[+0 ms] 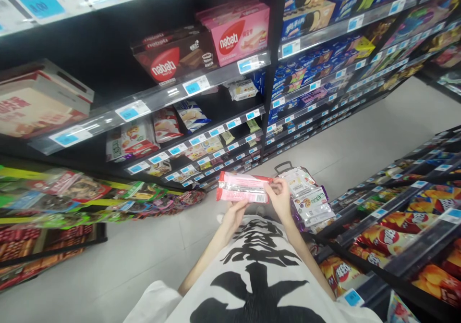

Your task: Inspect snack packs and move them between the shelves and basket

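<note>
A flat pink and red snack packet (242, 188) is held crosswise in front of me, above the aisle floor. My left hand (236, 216) is under its lower edge, fingers curled up against it. My right hand (279, 195) pinches the packet's right end. Just right of that hand stands a pile of snack bags (309, 198) in what looks like a basket or cart with a dark handle (283, 165). Below the hands hangs my white shirt with black print (259, 270).
Black shelving (154, 97) on the left holds brown and pink Nabati wafer boxes (201, 44), small packets and blue price tags. Lower left racks hold bagged snacks. On the right, shelves (396, 236) hold crisp bags. A pale tiled aisle floor (360, 140) runs ahead.
</note>
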Demonstrator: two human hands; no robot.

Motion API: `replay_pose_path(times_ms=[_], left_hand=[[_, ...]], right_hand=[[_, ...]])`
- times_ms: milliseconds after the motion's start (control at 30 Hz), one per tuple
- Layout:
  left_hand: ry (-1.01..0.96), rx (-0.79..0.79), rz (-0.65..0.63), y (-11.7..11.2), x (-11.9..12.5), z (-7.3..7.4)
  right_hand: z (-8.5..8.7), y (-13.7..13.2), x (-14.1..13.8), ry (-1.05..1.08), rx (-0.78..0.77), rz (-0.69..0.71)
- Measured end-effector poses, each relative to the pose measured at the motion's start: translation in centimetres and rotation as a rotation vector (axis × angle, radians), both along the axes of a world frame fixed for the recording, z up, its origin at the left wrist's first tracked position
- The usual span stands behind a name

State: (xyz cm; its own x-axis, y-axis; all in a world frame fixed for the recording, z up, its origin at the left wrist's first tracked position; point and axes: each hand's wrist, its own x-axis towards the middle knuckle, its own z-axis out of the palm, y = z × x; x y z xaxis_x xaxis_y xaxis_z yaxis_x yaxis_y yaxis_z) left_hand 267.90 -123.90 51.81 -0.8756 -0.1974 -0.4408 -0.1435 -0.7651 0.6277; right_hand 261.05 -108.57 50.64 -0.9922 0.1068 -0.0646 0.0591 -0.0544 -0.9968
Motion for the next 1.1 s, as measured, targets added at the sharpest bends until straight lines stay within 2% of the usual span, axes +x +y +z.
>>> replay_pose_path(times_ms=[267,533,733,867,967,1033,1100], left_hand=[[-0.036,0.040,0.006,0.0,0.5,0.7],[-0.002,0.033,0.001,0.0,0.8,0.3],[-0.018,-0.002,0.019,0.1,0.7,0.3],[0.025,-0.083,0.002,0.1,0.7,0.2],[0.055,-0.169,-0.012,0.1,0.7,-0.3],[0.072,-0.270,0.000,0.2,0.6,-0.9],[0.073,-0.459,0.015,0.2,0.6,-1.4]], right_hand=[[0.8,0.2,0.4,-0.012,0.022,0.044],[0.9,0.2,0.7,0.013,0.039,0.054],[0.8,0.5,0.9,0.074,0.112,0.077],[0.9,0.7,1.0,0.056,0.123,0.102],[1.2,0.8,1.1,0.038,0.145,0.131],[1.5,0.8,1.2,0.030,0.189,0.169],[1.8,0.6,1.3,0.005,0.201,0.242]])
